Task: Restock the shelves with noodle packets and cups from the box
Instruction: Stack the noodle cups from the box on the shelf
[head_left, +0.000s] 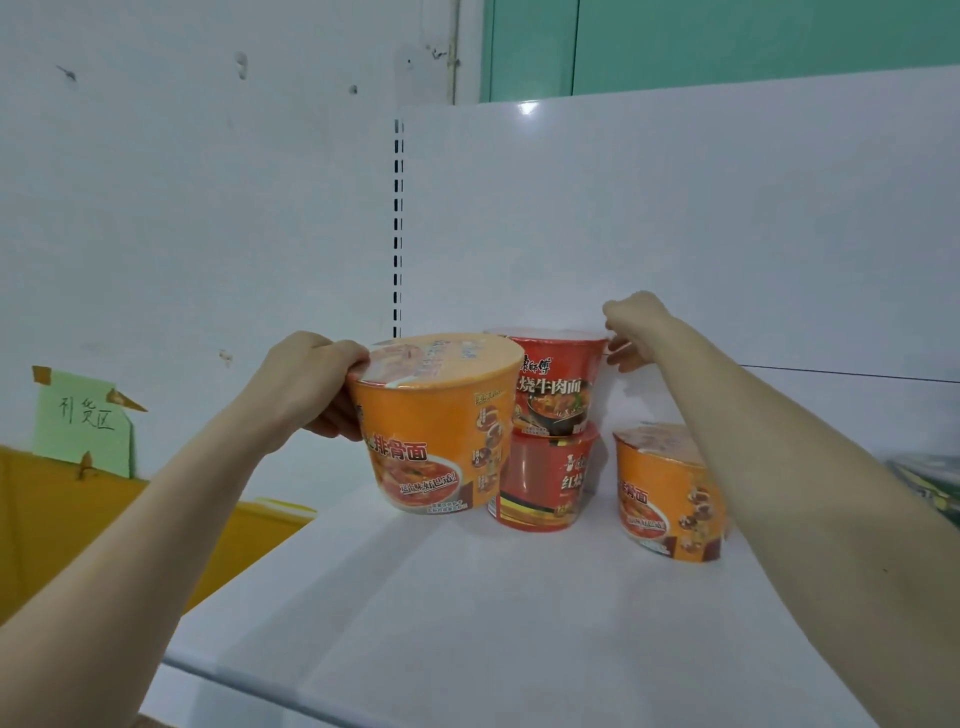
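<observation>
left hand (306, 384): grips orange cup (441, 426) by rim, tilted, centre-left, over shelf (467, 597)
right hand (631, 327): pinches top red cup (556, 384) rim, centre
top red cup: stacked on lower red cup (545, 483)
second orange cup (660, 493): on shelf, right

head: single view | faces forward onto white shelf (519, 597) (close, arm's reach) | slightly downward

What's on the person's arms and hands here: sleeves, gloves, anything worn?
Nothing is worn that the head view shows. The left forearm and right forearm are uncovered to the picture's edge, with no sleeve in frame. The left hand and right hand have no gloves. No watch, ring, band, marker or cable shows on the sides facing the camera.
</observation>
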